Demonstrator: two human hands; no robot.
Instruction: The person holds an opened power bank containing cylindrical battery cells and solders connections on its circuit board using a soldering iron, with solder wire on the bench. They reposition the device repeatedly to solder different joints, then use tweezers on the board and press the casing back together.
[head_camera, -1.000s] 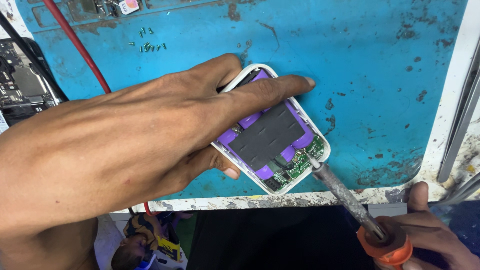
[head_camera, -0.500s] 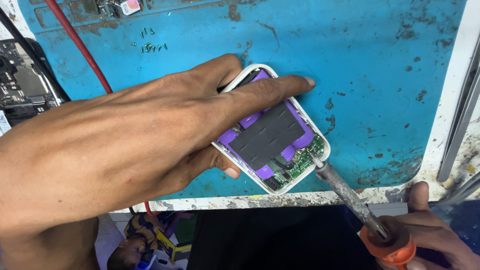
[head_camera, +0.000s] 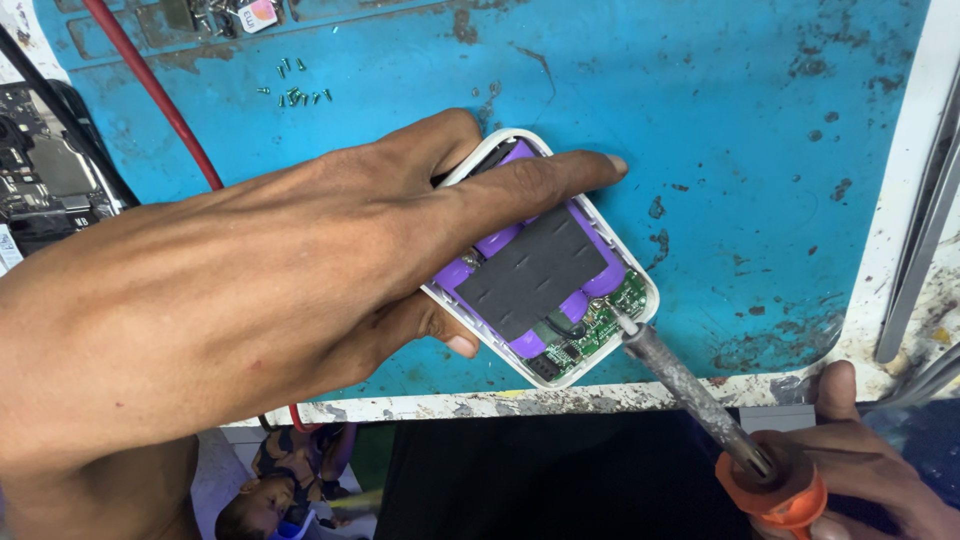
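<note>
My left hand (head_camera: 300, 270) grips an opened white power bank (head_camera: 545, 270) on the worn blue mat (head_camera: 720, 120), index finger laid over its top and thumb at its near edge. Inside show purple battery cells, a dark grey pad and a small green circuit board (head_camera: 600, 330) at the lower right corner. My right hand (head_camera: 860, 470) at the bottom right holds a soldering iron (head_camera: 690, 390) by its orange collar. The iron's tip touches the circuit board.
A red cable (head_camera: 150, 95) runs diagonally across the mat's upper left. Several tiny screws (head_camera: 295, 92) lie near the top. Dark electronic parts (head_camera: 45, 170) sit at the left edge. A white frame (head_camera: 900, 210) borders the mat at right.
The soldering iron's tip has shifted slightly on the circuit board. My left hand keeps its hold on the power bank.
</note>
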